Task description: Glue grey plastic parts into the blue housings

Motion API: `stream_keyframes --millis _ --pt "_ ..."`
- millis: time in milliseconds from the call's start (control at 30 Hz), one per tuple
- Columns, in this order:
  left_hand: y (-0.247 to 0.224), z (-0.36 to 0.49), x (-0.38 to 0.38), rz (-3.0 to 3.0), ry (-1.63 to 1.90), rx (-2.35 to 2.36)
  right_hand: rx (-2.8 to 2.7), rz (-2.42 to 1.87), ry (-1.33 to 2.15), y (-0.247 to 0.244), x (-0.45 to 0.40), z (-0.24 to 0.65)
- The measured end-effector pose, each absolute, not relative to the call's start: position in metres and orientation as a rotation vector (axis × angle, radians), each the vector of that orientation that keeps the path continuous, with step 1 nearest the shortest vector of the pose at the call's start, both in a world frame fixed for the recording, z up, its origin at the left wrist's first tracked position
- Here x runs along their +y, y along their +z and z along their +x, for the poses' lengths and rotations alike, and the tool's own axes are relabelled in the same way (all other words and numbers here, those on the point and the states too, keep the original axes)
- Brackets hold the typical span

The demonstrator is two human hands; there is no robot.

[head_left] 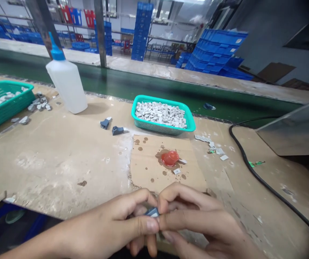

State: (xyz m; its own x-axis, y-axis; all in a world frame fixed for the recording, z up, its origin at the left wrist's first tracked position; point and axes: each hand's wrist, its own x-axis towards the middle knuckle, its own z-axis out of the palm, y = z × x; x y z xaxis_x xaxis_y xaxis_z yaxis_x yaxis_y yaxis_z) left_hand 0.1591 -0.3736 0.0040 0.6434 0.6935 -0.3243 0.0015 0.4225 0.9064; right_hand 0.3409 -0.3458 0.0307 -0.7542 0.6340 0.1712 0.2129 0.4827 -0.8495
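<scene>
Close to the table's front edge, my left hand (124, 225) grips a small dark blue plastic part with a light grey face (152, 212). My right hand (197, 219) meets it there, its thumb and fingers closed on the same part, most of which the fingers hide. Just beyond lies a piece of cardboard (143, 162) spotted with wet stains, with a red glossy blob (170, 158) on it. A small grey piece (176, 172) lies beside the blob. Two similar dark blue parts with pale tips (118, 130) rest farther back on the left.
A green basket (165, 129) full of small grey pieces stands behind the cardboard; another green basket (8, 108) is at left. A white bottle with a blue nozzle (68, 84) stands between them. A black cable (247, 163) crosses the right side. Behind runs a green conveyor belt (122, 81).
</scene>
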Motion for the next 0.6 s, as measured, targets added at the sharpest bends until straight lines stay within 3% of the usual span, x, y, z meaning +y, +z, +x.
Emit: stream_keyframes --millis 100,333,600 --pt "0.000 0.154 -0.360 0.939 0.669 0.640 -2.116 -0.727 1.112 0.037 -0.325 0.350" --pt "0.011 0.121 -0.250 1.384 1.279 1.120 -2.182 -1.274 0.186 0.033 -0.187 0.368" --pt "0.026 0.095 -0.082 1.869 1.021 1.895 -2.327 -1.218 0.229 0.013 -0.132 0.371"
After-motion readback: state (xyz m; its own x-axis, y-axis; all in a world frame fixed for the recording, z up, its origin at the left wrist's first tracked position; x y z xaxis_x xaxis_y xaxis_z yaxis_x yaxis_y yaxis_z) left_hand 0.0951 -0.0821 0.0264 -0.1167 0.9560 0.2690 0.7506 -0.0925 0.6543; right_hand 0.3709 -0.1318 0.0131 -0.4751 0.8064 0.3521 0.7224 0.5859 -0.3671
